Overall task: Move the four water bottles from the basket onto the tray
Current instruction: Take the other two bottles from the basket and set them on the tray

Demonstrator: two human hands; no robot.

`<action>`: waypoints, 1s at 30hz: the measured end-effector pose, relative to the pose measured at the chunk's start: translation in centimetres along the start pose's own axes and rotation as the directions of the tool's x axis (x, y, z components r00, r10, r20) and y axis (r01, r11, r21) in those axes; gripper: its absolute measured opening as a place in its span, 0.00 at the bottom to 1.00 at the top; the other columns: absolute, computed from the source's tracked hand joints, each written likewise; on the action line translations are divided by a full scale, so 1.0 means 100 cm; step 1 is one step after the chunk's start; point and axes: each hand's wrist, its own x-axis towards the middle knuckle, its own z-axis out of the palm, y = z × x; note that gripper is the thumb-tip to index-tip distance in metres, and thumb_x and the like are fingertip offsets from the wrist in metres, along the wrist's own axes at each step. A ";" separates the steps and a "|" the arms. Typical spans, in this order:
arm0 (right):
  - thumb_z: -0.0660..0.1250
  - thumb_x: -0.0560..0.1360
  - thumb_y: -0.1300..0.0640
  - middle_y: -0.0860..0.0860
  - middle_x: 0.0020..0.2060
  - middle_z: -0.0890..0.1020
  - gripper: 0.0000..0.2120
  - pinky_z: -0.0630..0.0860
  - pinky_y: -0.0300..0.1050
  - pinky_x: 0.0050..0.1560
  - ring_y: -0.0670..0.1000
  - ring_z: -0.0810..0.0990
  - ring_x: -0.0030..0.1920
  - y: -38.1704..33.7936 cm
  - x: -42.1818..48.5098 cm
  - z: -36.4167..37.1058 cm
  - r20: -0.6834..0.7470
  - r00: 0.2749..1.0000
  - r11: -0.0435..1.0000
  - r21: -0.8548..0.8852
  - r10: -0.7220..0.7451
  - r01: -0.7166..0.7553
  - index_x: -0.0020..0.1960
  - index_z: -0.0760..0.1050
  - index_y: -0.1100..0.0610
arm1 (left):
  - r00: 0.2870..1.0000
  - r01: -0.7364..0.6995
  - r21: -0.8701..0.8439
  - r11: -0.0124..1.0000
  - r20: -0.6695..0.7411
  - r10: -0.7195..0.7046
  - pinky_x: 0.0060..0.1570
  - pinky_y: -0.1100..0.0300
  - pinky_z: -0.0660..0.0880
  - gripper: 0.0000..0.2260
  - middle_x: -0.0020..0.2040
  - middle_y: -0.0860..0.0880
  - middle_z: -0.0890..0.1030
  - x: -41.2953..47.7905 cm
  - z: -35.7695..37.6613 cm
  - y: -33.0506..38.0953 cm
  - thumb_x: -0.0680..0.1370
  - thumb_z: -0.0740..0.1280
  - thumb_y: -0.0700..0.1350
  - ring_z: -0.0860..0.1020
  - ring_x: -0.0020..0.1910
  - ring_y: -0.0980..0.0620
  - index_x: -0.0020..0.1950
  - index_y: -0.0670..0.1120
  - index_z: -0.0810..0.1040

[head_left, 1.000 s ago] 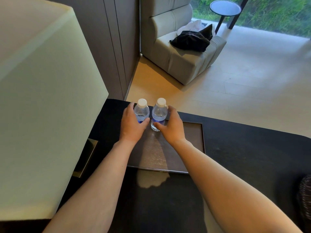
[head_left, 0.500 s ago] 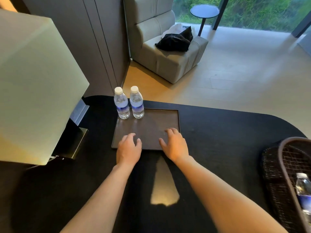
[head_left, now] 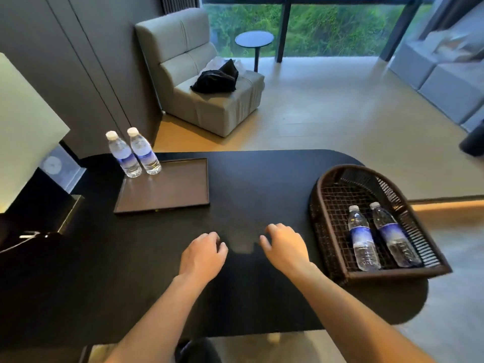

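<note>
Standing upright on my flat brown rectangular tray (head_left: 167, 192) are two clear plastic water bottles (head_left: 133, 154); two more (head_left: 377, 238) lie in the dark woven wicker basket (head_left: 340, 179), with my left hand (head_left: 203, 254) and right hand (head_left: 286, 247) loose and empty above the black tabletop (head_left: 262, 179).

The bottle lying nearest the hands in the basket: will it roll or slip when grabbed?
The near bottle looks full, so probably heavy for its size. Lying on its side in the basket, it may roll against its neighbour. Its smooth clear plastic could be slippery; the blue label likely grips better.
</note>
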 end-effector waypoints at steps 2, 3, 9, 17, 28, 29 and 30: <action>0.61 0.81 0.44 0.50 0.47 0.82 0.13 0.75 0.50 0.47 0.54 0.82 0.48 0.030 -0.023 -0.016 -0.018 0.999 0.999 0.006 0.041 -0.041 0.53 0.79 0.52 | 0.999 -0.052 -0.001 0.999 0.003 0.052 0.42 0.56 0.77 0.11 0.46 0.54 0.80 -0.015 0.014 0.032 0.81 0.63 0.54 0.79 0.44 0.53 0.54 0.51 0.81; 0.61 0.81 0.44 0.49 0.47 0.81 0.14 0.77 0.51 0.48 0.53 0.82 0.48 0.045 -0.033 -0.024 -0.016 0.998 0.998 0.017 0.060 -0.059 0.53 0.78 0.52 | 0.997 -0.080 0.000 0.997 0.006 0.080 0.41 0.57 0.75 0.11 0.46 0.54 0.79 -0.021 0.020 0.047 0.82 0.63 0.54 0.79 0.43 0.54 0.54 0.51 0.81; 0.62 0.81 0.44 0.50 0.47 0.81 0.12 0.78 0.52 0.51 0.53 0.81 0.48 0.130 -0.072 -0.069 -0.061 0.976 0.976 0.074 0.210 -0.205 0.51 0.77 0.51 | 0.969 -0.239 -0.042 0.970 0.058 0.242 0.41 0.59 0.78 0.08 0.42 0.56 0.78 -0.036 0.053 0.137 0.81 0.64 0.55 0.78 0.40 0.58 0.51 0.53 0.80; 0.63 0.81 0.48 0.48 0.40 0.78 0.10 0.76 0.50 0.44 0.51 0.79 0.43 0.239 -0.073 -0.102 -0.098 0.912 0.912 0.147 0.398 -0.382 0.48 0.75 0.53 | 0.917 -0.362 -0.110 0.926 0.138 0.375 0.34 0.62 0.74 0.06 0.41 0.56 0.78 -0.007 0.102 0.263 0.81 0.66 0.54 0.78 0.37 0.59 0.47 0.55 0.78; 0.62 0.80 0.46 0.56 0.52 0.81 0.15 0.80 0.57 0.54 0.60 0.82 0.54 0.355 0.007 -0.102 0.088 0.860 0.855 0.091 0.503 -0.510 0.58 0.75 0.57 | 0.900 -0.266 -0.063 0.962 0.343 0.271 0.42 0.54 0.77 0.16 0.49 0.52 0.79 0.087 0.202 0.371 0.79 0.67 0.58 0.79 0.45 0.51 0.59 0.48 0.76; 0.63 0.80 0.46 0.57 0.53 0.80 0.15 0.80 0.58 0.54 0.60 0.81 0.54 0.361 0.014 -0.098 0.110 0.856 0.851 0.099 0.506 -0.516 0.58 0.75 0.57 | 0.903 -0.232 -0.062 0.971 0.357 0.238 0.43 0.54 0.77 0.18 0.50 0.50 0.79 0.094 0.210 0.377 0.78 0.68 0.58 0.79 0.47 0.50 0.61 0.47 0.75; 0.63 0.80 0.46 0.57 0.53 0.80 0.15 0.80 0.58 0.54 0.61 0.81 0.55 0.367 0.022 -0.094 0.135 0.851 0.846 0.107 0.508 -0.522 0.58 0.75 0.58 | 0.904 -0.205 -0.057 0.977 0.372 0.212 0.45 0.53 0.78 0.21 0.52 0.49 0.79 0.100 0.217 0.381 0.78 0.69 0.59 0.80 0.50 0.48 0.62 0.46 0.74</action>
